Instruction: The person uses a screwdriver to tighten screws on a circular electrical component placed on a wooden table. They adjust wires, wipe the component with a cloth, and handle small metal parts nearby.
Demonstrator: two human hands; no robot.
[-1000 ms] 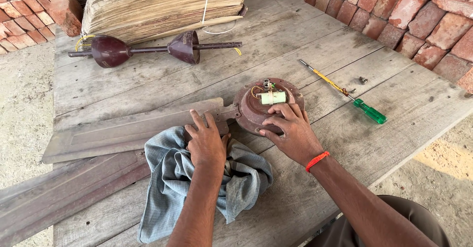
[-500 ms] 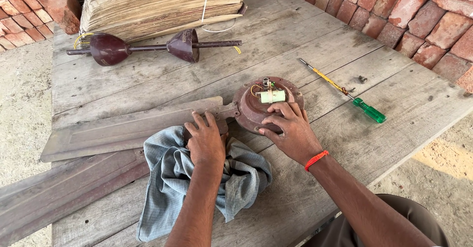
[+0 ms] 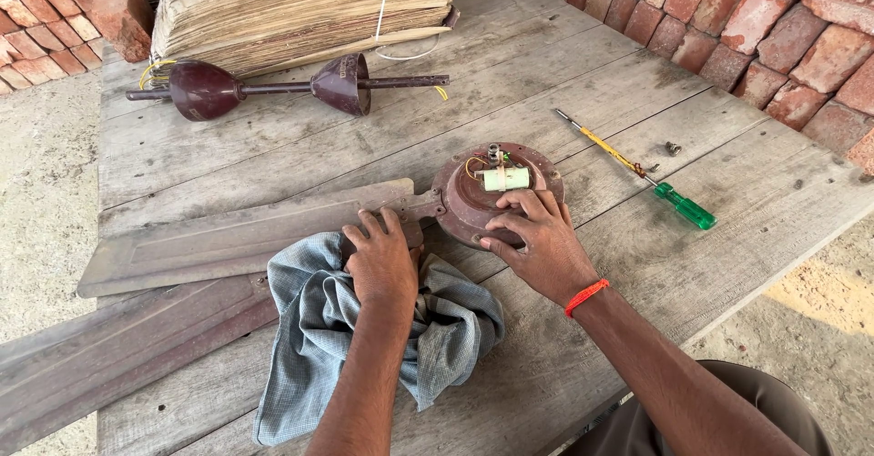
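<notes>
A rusty brown ceiling fan motor point(image 3: 473, 203) lies on the wooden table point(image 3: 637, 265) with a white capacitor point(image 3: 505, 179) and wires on top. My right hand point(image 3: 537, 242) rests on its near rim, fingers spread over it. A long dusty fan blade point(image 3: 237, 238) runs left from the motor. A second blade point(image 3: 118, 347) lies nearer me at the left. My left hand point(image 3: 382, 260) presses a blue-grey checked cloth point(image 3: 319, 329) down where the blade meets the motor.
A green-handled screwdriver point(image 3: 637, 169) and a small screw point(image 3: 672, 148) lie right of the motor. A brown down rod with two cup covers point(image 3: 273, 85) lies behind, before a stack of tied sheets point(image 3: 300, 5). Bricks point(image 3: 756, 19) line the far right.
My left hand with the cloth has slid slightly along the blade root near the motor. My right hand keeps its place on the motor.
</notes>
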